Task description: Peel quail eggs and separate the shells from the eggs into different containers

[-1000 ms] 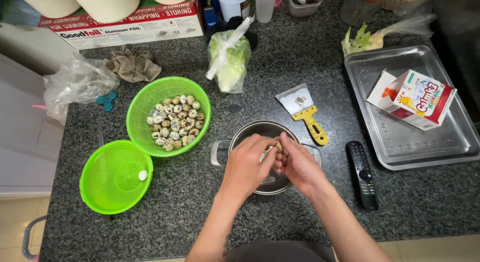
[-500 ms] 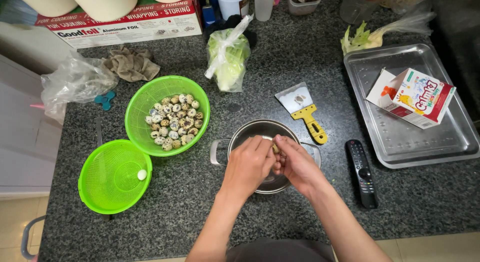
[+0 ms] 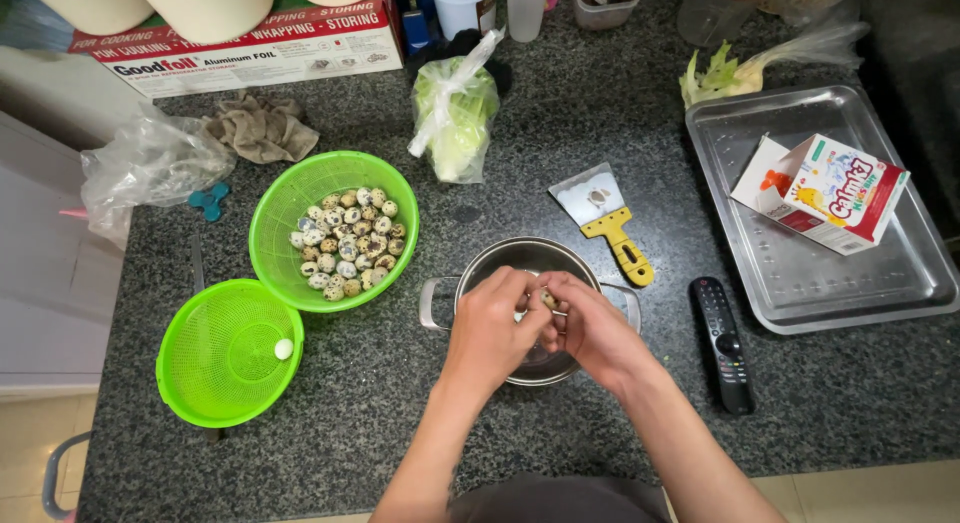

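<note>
My left hand [image 3: 493, 319] and my right hand [image 3: 592, 329] meet over a small steel pot [image 3: 500, 257] with two side handles. Between the fingertips of both hands sits one small speckled quail egg [image 3: 548, 300]. To the left, a green bowl [image 3: 283, 208] holds several speckled quail eggs [image 3: 346, 248]. A green strainer basket [image 3: 215, 363] stands in front of it with one white peeled egg [image 3: 284, 349] inside. The pot's inside is mostly hidden by my hands.
A yellow-handled scraper [image 3: 608, 219] lies right of the pot, a black remote [image 3: 721, 343] beyond it. A steel tray [image 3: 880, 283] holds a small carton [image 3: 822, 192]. Bagged greens [image 3: 453, 113], a cloth [image 3: 262, 126], a crumpled plastic bag [image 3: 145, 165] and a foil box [image 3: 250, 43] sit behind.
Both hands stay over the pot working the egg; the fingers have shifted slightly. Nothing else has moved.
</note>
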